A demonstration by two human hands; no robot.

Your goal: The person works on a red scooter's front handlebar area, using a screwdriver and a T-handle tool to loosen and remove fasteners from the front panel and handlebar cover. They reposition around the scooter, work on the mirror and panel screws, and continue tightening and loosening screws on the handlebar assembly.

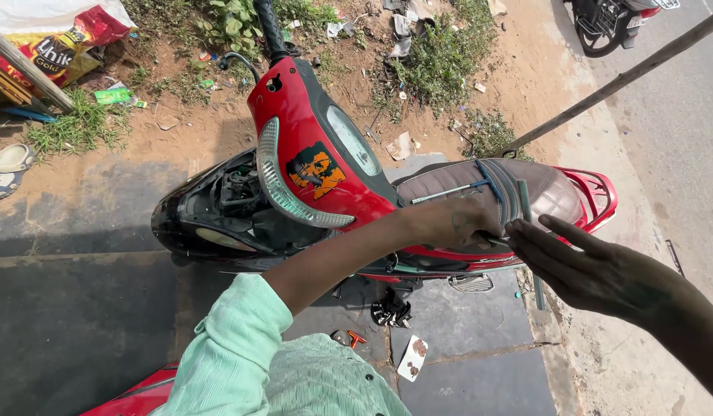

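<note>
Your left hand (457, 223): closed on wrench (480, 186), bar above fingers | your right hand (580, 266): fingers flat, spread, touching its shaft

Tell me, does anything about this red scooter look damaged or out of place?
Yes. The scooter's front panel is off, leaving black inner parts and wiring bare. A T-shaped tool lies on the brown seat, and small parts are scattered on the pavement below.

I'm looking down on an outdoor roadside in hard sunlight — dark paving slabs (79, 323) below, sandy dirt (218, 131) with weeds (441, 58) and scattered litter beyond. A grey road (680, 115) runs along the right, a parked motorbike (607, 23) at its edge.
</note>
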